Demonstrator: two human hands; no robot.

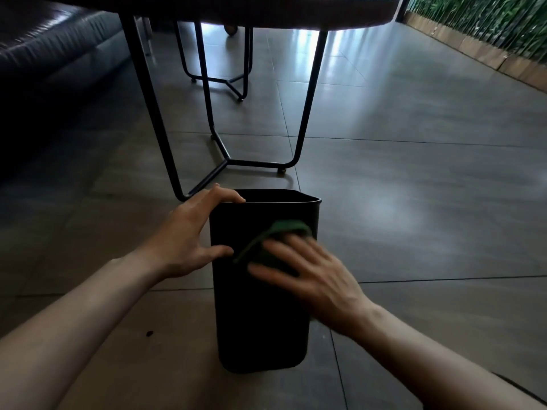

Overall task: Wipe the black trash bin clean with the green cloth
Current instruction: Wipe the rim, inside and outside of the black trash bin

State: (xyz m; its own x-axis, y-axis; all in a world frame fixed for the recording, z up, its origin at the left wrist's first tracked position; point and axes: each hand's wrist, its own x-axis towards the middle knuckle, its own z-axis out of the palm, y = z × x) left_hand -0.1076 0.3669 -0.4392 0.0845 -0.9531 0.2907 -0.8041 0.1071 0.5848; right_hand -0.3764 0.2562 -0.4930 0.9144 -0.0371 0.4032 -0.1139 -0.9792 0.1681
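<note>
The black trash bin (257,315) stands upright on the tiled floor in front of me. My left hand (189,232) grips its upper left corner, fingers over the rim and thumb on the near wall. My right hand (307,273) lies flat on the near wall and presses the green cloth (281,232) against it. The cloth shows above and left of my fingers, and the rest of it is hidden under my palm. My right hand is blurred.
A round table (266,10) on thin black metal legs (154,108) stands just behind the bin. A dark leather sofa (44,48) fills the far left. A green plant wall (488,22) runs along the far right. A small dark speck (149,333) lies on the floor.
</note>
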